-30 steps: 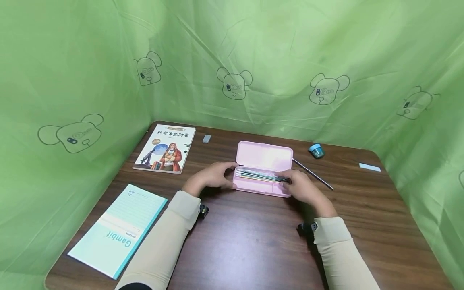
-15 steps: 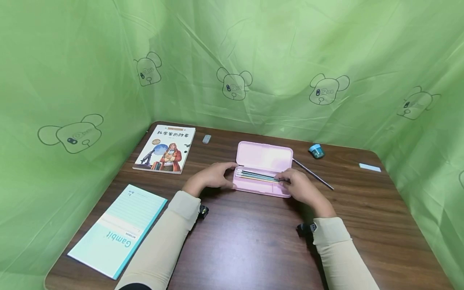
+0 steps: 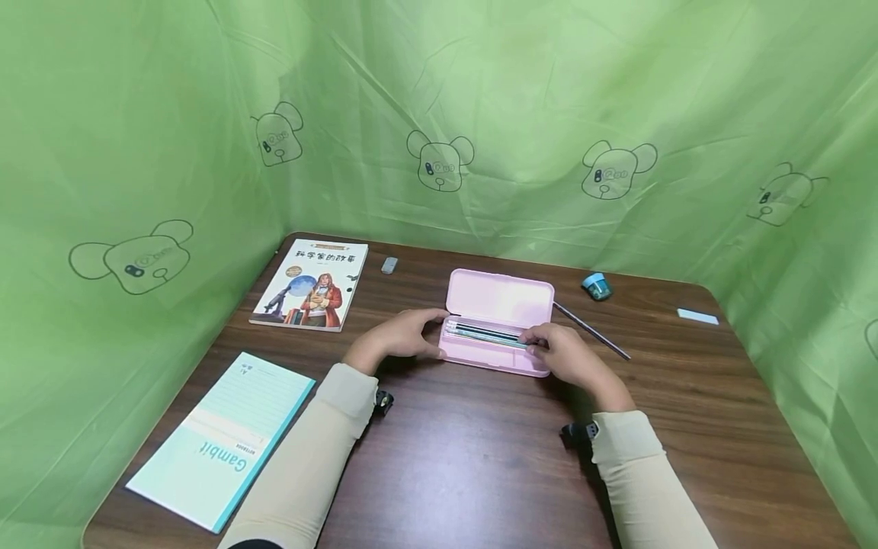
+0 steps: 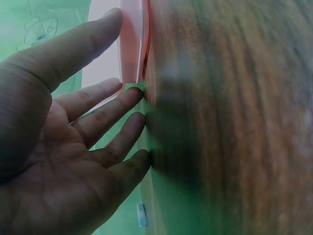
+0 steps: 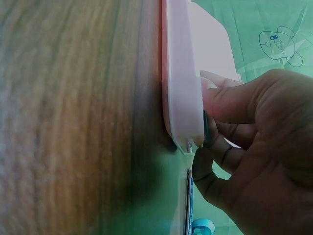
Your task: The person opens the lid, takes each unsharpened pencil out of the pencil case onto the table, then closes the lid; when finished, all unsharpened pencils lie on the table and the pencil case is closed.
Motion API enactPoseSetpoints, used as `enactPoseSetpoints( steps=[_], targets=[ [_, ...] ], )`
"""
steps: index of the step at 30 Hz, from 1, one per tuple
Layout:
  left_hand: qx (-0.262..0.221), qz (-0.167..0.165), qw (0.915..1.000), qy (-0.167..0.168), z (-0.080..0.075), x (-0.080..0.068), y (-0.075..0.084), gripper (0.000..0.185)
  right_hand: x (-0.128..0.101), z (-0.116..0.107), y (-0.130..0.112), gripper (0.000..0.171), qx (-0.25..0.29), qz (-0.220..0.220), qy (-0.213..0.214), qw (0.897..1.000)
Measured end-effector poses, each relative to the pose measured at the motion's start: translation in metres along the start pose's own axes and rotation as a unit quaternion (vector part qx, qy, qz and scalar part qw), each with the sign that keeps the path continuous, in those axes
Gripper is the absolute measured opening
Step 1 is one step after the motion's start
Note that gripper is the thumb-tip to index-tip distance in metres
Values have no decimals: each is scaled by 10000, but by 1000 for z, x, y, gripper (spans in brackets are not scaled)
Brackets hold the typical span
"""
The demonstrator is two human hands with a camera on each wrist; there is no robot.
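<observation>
Open pink pencil case (image 3: 501, 297) gripped on brown desk (image 3: 446, 465)

The wood-grained surface is enclosed by green curtains (image 3: 521, 84) printed with cartoon animal heads. One end of the case is clasped by the left hand (image 3: 406, 334); at the other, pencils (image 3: 483, 334) inside are pinched by the right hand (image 3: 571, 357). "Gambit" and "NOTEBOOK" are printed on the notebook (image 3: 219, 442) left of the left hand; "科学家的故事" is shown on the book (image 3: 309, 288) beyond it.

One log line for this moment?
left hand: at left end of pink case; right hand: curled at pencils inside; lid: open; loose pencil: on table
</observation>
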State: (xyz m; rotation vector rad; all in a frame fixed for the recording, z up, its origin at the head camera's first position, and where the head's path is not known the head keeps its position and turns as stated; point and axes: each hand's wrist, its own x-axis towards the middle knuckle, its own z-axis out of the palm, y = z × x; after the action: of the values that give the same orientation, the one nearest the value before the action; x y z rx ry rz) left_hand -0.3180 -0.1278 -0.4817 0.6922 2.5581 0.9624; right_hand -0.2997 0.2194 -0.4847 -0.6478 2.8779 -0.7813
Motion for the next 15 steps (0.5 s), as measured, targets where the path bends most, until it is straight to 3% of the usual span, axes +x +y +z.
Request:
enactPoseSetpoints(
  steps=[8,15],
  targets=[
    [38,8,10000,2,0,0,-1,79,-3,-7,5,18,425,14,245,9988],
    [26,19,10000,11,0,0,-2,79,-21,-46,31,20,1057,605,1142,9860]
  ],
)
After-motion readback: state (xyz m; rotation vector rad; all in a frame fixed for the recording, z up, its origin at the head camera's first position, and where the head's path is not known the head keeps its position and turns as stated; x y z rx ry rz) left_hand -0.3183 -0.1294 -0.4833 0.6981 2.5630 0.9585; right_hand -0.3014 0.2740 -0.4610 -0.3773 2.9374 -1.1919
